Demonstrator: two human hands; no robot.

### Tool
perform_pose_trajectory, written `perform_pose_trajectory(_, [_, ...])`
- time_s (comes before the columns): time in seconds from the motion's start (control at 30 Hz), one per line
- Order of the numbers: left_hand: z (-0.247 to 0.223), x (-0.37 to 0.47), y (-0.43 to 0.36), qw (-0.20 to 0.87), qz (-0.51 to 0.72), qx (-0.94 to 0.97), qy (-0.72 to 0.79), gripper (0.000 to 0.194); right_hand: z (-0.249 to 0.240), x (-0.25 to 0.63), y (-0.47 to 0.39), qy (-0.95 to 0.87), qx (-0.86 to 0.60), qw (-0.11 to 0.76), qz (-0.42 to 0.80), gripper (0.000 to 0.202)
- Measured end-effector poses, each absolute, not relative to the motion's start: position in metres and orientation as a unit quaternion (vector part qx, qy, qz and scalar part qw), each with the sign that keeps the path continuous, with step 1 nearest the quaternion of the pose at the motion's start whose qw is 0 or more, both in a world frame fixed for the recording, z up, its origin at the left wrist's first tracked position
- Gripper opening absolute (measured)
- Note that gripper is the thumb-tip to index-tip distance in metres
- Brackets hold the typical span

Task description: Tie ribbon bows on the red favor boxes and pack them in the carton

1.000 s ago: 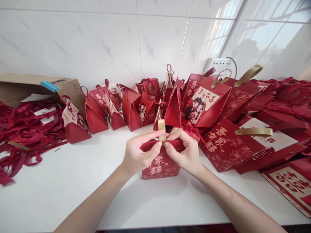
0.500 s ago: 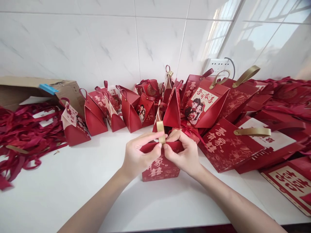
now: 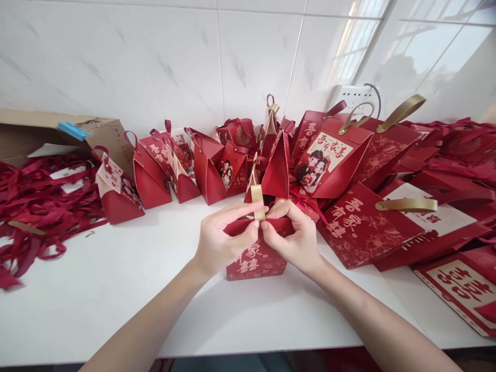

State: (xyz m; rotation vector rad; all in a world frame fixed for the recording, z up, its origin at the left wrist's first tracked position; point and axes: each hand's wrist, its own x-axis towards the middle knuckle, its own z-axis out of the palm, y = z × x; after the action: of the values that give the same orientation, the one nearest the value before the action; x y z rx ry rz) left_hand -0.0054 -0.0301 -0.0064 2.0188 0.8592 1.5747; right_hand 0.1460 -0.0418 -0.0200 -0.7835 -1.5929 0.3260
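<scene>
A red box with pale characters (image 3: 256, 261) stands upright on the white table (image 3: 127, 299), near the middle. A gold ribbon loop (image 3: 258, 199) rises from its top edge. My left hand (image 3: 228, 237) pinches the top edge and the base of the ribbon from the left, index finger across the loop. From the right, my right hand (image 3: 290, 235) pinches the same top edge, its thumb in front and fingers behind. The fingertips of both hands nearly meet at the ribbon and hide part of the box top.
Red gift boxes (image 3: 211, 170) stand in a row behind. At the right are larger boxes with gold handles (image 3: 333, 155) and a flat red box (image 3: 461, 289). Dark red ribbons (image 3: 42, 206) lie heaped at the left by a cardboard box (image 3: 108, 139). A power strip (image 3: 354, 98) rests against the tiled wall.
The view has tilted slightly down, so the scene sits a little higher. Both hands keep their grip at the box top, with hardly any movement of the fingers.
</scene>
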Motion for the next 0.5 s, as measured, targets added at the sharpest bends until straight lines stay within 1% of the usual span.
perform_pose_trajectory(0.23, [-0.0061,-0.0058,-0.0306,0.217,0.569,0.728,0.315,0.024,-0.0209,0.1468,-0.0417,-0.703,-0.336,0.609,0.146,0.008])
perform_pose_trajectory(0.37, [-0.0062,-0.0077,-0.0310,0.216,0.556,0.738,0.315,0.026,-0.0199,0.1451,-0.0423,-0.693,-0.339,0.621,0.137,0.011])
perform_pose_trajectory(0.5, [-0.0062,-0.0115,-0.0299,0.247,0.545,0.748,0.287,0.032,-0.0199,0.1459,-0.0419,-0.696,-0.333,0.621,0.139,0.008])
